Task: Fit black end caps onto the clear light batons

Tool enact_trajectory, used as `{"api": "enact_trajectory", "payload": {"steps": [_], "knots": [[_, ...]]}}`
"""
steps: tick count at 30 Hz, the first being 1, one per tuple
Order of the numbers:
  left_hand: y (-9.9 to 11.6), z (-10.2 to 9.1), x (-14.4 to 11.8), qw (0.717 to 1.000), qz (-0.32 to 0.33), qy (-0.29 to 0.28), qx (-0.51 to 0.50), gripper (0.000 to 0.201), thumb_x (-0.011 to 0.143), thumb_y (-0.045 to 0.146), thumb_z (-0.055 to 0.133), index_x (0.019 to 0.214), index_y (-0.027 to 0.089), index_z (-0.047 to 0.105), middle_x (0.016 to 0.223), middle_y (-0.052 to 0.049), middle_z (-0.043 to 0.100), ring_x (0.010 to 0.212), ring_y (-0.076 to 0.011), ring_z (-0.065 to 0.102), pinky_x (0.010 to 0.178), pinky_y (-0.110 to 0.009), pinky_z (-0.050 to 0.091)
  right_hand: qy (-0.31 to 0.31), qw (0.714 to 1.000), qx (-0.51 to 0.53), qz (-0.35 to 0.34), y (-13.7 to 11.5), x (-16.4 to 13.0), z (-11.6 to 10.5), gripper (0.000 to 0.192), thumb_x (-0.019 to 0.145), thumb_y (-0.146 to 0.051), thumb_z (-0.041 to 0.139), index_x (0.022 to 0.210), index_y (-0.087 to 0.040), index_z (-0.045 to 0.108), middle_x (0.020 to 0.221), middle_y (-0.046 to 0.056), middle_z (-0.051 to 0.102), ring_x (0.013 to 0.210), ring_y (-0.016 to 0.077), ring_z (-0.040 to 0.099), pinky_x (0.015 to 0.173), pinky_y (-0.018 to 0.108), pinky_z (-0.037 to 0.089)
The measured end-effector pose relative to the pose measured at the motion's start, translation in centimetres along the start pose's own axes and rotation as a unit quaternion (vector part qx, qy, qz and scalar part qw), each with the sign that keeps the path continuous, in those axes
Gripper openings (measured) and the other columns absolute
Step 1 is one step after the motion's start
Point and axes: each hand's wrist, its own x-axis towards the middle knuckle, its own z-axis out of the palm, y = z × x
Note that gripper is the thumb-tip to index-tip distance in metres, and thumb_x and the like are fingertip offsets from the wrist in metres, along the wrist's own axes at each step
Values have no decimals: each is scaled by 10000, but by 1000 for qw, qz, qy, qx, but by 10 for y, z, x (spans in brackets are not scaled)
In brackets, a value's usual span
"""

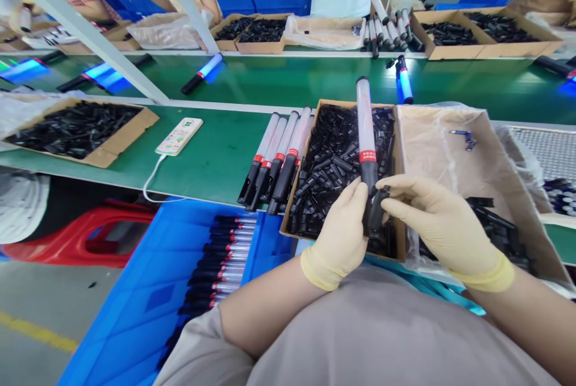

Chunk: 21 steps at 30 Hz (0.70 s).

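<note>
Above the box (315,111) of black parts, left hand (338,236) grips the light, stiff, slippery wand (365,134) by its handle while right hand (438,225) pinches a clip (377,209) against it.

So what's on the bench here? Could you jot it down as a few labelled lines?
left hand: grips the black handle of an upright wand
right hand: pinches a black clip against the handle
box: full of black clips, behind the hands
bench: four wands lying left of the box
crate: blue, a row of wands inside
</note>
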Motion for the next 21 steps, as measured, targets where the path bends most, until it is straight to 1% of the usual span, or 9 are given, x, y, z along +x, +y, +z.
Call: {"api": "enact_trajectory", "payload": {"steps": [2, 5, 8, 15, 18, 19, 21], "knots": [[2, 3, -1, 1000, -2, -1, -17, 249, 964, 402, 617, 1056, 207, 740, 996, -60, 735, 1011, -231, 670, 884, -337, 537, -6, 1000, -19, -7, -2, -1, -3, 235, 836, -334, 699, 1041, -225, 732, 892, 22, 747, 770, 168, 691, 737, 310, 611], [3, 5, -2, 1000, 1, 8, -29, 252, 914, 411, 688, 1033, 198, 751, 996, -67, 736, 1019, -245, 665, 896, -351, 538, -30, 998, -50, -7, -5, -3, -6, 230, 836, -318, 690, 1043, -227, 734, 888, 23, 746, 789, 176, 692, 758, 314, 606], [1, 4, -1, 999, -2, 3, -44, 291, 881, 427, 729, 1044, 187, 754, 1010, -77, 738, 1031, -254, 664, 916, -360, 533, -24, 997, -70, -5, -4, -6, -9, 235, 849, -323, 678, 1057, -230, 733, 906, 26, 750, 794, 176, 694, 765, 310, 602], [-1, 2, 0, 999, -14, -27, -42, 292, 932, 395, 674, 1123, 185, 739, 1052, -81, 728, 1060, -243, 659, 935, -351, 524, -36, 990, -130, -39, 1, -7, -14, 260, 904, -362, 642, 1116, -235, 725, 922, 32, 743, 794, 185, 691, 766, 327, 592], [3, 3, -1, 999, -10, -32, -34, 287, 959, 383, 635, 1131, 175, 732, 1051, -80, 725, 1060, -237, 655, 931, -343, 517, -36, 983, -161, -85, 3, -7, -13, 248, 929, -331, 635, 1141, -242, 725, 977, 41, 714, 824, 179, 672, 790, 329, 580], [4, 3, -2, 999, -7, -35, -28, 289, 969, 392, 620, 1126, 177, 733, 1054, -79, 724, 1053, -231, 652, 929, -338, 512, -25, 978, -178, -110, 4, -7, -12, 263, 932, -321, 637, 1170, -244, 721, 1009, 51, 690, 855, 180, 660, 818, 335, 574], [5, 3, -2, 999, -3, -45, -21, 331, 986, 450, 583, 1107, 183, 737, 1055, -78, 718, 1013, -217, 645, 907, -328, 506, 10, 964, -219, -149, 7, -8, -9, 358, 934, -310, 645, 1282, -236, 677, 1067, 75, 627, 926, 191, 630, 880, 354, 555]]}}
